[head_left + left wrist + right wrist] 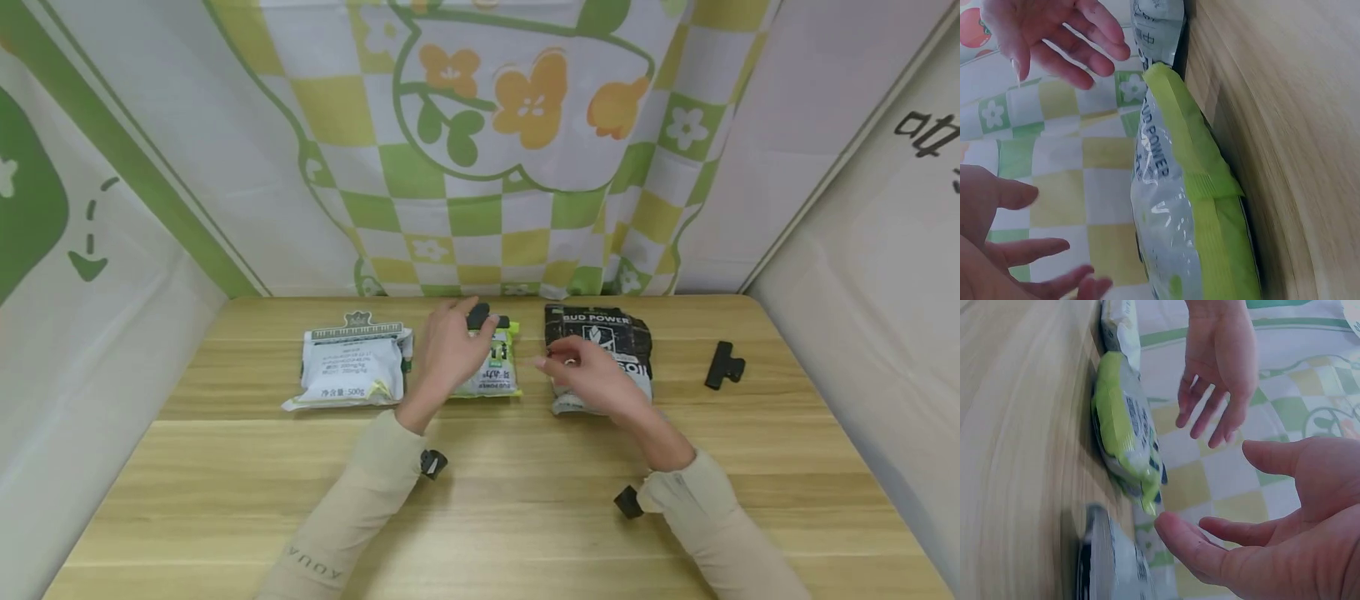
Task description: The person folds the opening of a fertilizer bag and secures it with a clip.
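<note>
My left hand (453,348) hovers over the left part of a small green-and-white bag (491,371). Its fingers are spread and hold nothing, as the right wrist view also shows. A black clip (478,317) sits at the bag's top edge, partly hidden by that hand. In front of a black-and-white BUD POWER bag (637,346) is my right hand (597,382), fingers loosely apart with nothing between them. The right wrist view shows this hand (1291,519) above the bags, its thumb and fingers separated.
To the left lies a white bag (352,367) with a clip (358,329) across its top. Another black clip (724,365) rests on the wooden table (510,517) at the right. A patterned cloth (480,225) hangs behind the table; pale fabric walls flank both sides.
</note>
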Tool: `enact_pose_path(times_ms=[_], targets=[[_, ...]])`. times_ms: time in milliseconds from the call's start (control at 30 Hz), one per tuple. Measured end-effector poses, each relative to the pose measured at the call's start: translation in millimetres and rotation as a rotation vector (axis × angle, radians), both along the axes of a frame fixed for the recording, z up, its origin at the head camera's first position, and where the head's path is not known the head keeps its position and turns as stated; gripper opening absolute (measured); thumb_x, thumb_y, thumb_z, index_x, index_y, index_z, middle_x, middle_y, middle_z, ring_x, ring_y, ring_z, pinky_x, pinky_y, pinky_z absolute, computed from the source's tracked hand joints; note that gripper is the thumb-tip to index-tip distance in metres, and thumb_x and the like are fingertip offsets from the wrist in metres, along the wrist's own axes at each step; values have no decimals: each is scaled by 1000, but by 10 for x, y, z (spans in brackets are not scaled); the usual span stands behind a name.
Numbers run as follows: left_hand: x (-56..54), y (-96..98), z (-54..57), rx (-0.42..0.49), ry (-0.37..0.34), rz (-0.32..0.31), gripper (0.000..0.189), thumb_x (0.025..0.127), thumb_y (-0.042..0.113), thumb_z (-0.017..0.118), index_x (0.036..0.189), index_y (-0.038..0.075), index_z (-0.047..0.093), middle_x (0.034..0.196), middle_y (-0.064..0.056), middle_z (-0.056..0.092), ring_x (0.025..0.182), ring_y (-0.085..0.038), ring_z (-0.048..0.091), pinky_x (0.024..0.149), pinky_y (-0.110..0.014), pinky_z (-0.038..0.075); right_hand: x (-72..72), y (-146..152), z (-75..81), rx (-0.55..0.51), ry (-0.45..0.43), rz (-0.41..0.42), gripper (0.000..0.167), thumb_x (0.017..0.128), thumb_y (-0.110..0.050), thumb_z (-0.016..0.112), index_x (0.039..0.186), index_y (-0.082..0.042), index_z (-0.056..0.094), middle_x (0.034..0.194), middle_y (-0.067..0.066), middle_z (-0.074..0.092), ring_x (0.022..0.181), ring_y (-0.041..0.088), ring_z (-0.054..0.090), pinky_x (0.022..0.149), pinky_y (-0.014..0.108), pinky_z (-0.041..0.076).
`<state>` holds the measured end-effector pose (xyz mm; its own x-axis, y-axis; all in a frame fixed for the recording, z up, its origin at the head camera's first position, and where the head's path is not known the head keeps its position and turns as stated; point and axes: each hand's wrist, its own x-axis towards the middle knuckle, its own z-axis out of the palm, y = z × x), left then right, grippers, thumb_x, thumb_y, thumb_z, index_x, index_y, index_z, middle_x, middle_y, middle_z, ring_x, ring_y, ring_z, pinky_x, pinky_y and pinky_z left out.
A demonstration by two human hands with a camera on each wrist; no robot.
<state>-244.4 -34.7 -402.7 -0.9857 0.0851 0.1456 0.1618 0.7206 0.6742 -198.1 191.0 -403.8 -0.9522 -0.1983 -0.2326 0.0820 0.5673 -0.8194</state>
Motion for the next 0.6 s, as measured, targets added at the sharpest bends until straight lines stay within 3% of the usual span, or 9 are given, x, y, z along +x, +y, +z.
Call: enact_pose_path(times_ms=[133, 333, 400, 600], targets=[[-58, 102, -6, 66, -16, -81, 62, 105, 45, 62, 153, 7, 53, 150, -21, 59, 117, -40, 68, 83, -53, 59, 40, 211, 0, 17, 5, -33, 71, 105, -49, 61, 154, -1, 45, 152, 23, 57, 126, 36, 67, 104, 49, 57], [-159, 298, -79, 202, -136, -169, 69, 107, 46, 58, 161, 7, 40, 140, -15, 69, 126, -30, 69, 102, -46, 60, 112, 528, -34, 0, 15, -92, 71, 106, -46, 60, 153, 3, 43, 149, 27, 55, 122, 38, 69, 103, 49, 57], [-188, 372, -112, 229, -178, -183, 70, 107, 47, 56, 162, 7, 37, 137, -14, 71, 125, -29, 71, 103, -46, 60, 140, 621, -45, -8, 17, -113, 72, 106, -46, 60, 154, 5, 41, 148, 28, 54, 122, 40, 69, 105, 50, 56], [-265, 559, -211, 247, -277, -189, 74, 106, 49, 58, 161, 3, 37, 142, -17, 69, 128, -34, 68, 109, -49, 55, 183, 829, -89, 46, 7, -171, 71, 107, -44, 57, 154, 5, 41, 154, 31, 48, 140, 46, 51, 114, 58, 46]])
